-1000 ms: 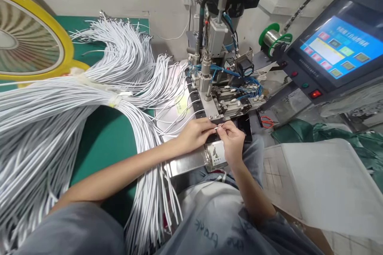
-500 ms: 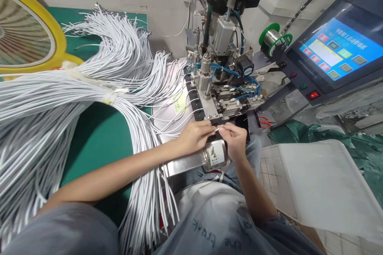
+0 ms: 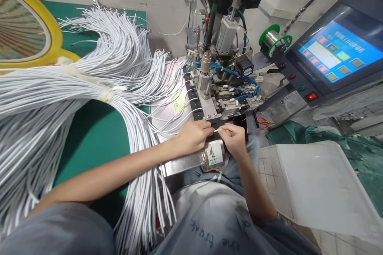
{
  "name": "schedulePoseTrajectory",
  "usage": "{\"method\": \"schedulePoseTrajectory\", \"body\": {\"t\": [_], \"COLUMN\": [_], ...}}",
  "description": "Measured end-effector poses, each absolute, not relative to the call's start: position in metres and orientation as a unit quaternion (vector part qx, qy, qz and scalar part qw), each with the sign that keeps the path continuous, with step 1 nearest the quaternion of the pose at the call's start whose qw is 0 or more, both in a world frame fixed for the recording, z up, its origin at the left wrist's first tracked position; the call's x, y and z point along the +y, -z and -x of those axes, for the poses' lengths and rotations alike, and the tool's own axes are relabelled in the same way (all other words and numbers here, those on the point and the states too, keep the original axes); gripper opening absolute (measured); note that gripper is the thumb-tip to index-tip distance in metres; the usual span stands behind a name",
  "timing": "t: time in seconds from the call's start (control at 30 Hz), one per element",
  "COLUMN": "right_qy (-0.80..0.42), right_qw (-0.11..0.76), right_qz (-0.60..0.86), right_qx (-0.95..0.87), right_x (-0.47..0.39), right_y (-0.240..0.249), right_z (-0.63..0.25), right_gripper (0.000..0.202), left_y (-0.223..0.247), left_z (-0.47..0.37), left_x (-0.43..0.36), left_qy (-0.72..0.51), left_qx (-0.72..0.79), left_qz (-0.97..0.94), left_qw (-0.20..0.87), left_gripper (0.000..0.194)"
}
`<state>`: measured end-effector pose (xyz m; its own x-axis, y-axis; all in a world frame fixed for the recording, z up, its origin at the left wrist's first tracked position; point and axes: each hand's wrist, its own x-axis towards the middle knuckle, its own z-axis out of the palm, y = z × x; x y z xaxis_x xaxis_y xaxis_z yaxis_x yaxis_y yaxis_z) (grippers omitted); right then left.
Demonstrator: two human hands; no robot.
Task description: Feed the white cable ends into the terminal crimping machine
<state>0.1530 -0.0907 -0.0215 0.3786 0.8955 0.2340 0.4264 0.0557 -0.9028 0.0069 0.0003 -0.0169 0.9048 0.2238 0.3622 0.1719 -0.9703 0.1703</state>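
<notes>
Between my two hands, at the front of the machine, is the end of a white cable (image 3: 216, 130). My left hand (image 3: 194, 134) is closed around it, with the fingers pinched near its tip. Thumb and fingers of my right hand (image 3: 233, 137) pinch the very end of the same cable. Just beyond them stands the soldering machine (image 3: 209, 105), with several white cables (image 3: 196, 109) running into its black holder strip. Below my hands is a metal part with a white label (image 3: 214, 154). The fine detail at the cable's tip is too small to make out.
Large bundles of white cables (image 3: 119, 48) lie over the green table (image 3: 92, 139) to the left. A yellow fan (image 3: 56, 44) is at the far left. On the right are a control screen (image 3: 338, 51), a solder wire spool (image 3: 273, 42), red-handled scissors (image 3: 263, 122) and a white bin (image 3: 323, 179).
My right hand's fingers have curled in more tightly at the cable's end. My left hand stays nearly in place. The view has shifted slightly.
</notes>
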Motion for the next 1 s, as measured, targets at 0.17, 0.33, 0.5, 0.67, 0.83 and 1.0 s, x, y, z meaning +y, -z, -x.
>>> {"method": "schedulePoseTrajectory", "body": {"t": [0.17,0.33,0.5,0.67,0.83,1.0], "right_qy": [-0.207,-0.298,-0.388,-0.423,-0.426,-0.440], "right_qw": [0.561,0.541,0.541,0.545,0.545,0.536], "right_qz": [0.653,0.660,0.651,0.641,0.640,0.643], "right_qx": [-0.463,-0.427,-0.365,-0.336,-0.335,-0.325], "right_x": [-0.092,-0.092,-0.087,-0.082,-0.080,-0.079], "right_y": [0.040,0.061,0.073,0.075,0.076,0.075], "right_z": [-0.144,-0.164,-0.174,-0.168,-0.166,-0.168], "right_gripper": [0.027,0.018,0.020,0.023,0.021,0.022], "left_y": [0.018,0.015,0.018,0.020,0.018,0.013], "left_z": [-0.010,-0.011,-0.013,-0.012,-0.011,-0.011], "left_x": [-0.004,-0.002,0.000,0.001,0.002,0.001], "left_qy": [-0.176,-0.063,0.004,0.018,0.015,0.033], "left_qx": [0.116,0.139,0.137,0.120,0.106,0.103], "left_qz": [-0.969,-0.984,-0.989,-0.992,-0.993,-0.992], "left_qw": [0.128,0.089,0.054,0.044,0.046,0.062], "left_gripper": [0.027,0.026,0.034,0.040,0.043,0.040]}}
